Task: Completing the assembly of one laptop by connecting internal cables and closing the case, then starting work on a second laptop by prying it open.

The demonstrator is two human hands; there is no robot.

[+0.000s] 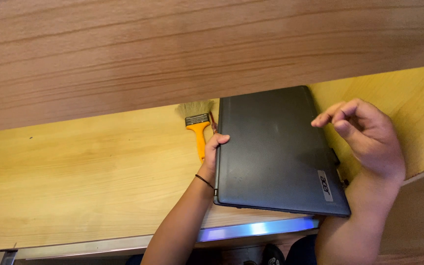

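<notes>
Closed dark grey laptop (276, 147) lies flat on the pale wooden worktop (89, 181), lid up, its near edge at or slightly over the worktop's front edge, above a metal strip (172, 239). Left hand (213, 154) grips the laptop's left side edge, fingers curled onto the lid, thumb hidden underneath or behind; a thin dark band sits on that wrist. Right hand (369, 137) hovers over the laptop's right edge, fingers loosely curled, holding nothing; contact with the lid cannot be confirmed. A yellow-handled paintbrush (198, 128) lies just beside the laptop's far left corner, bristles pointing away, close to the left fingers. A wood-grain panel (172, 49) fills the upper view and hides the far part of the worktop. Risk, as judged: with only one hand gripping and the near edge so close to the front, a pull toward the body could tip the laptop off; a sideways shift could knock the paintbrush.
</notes>
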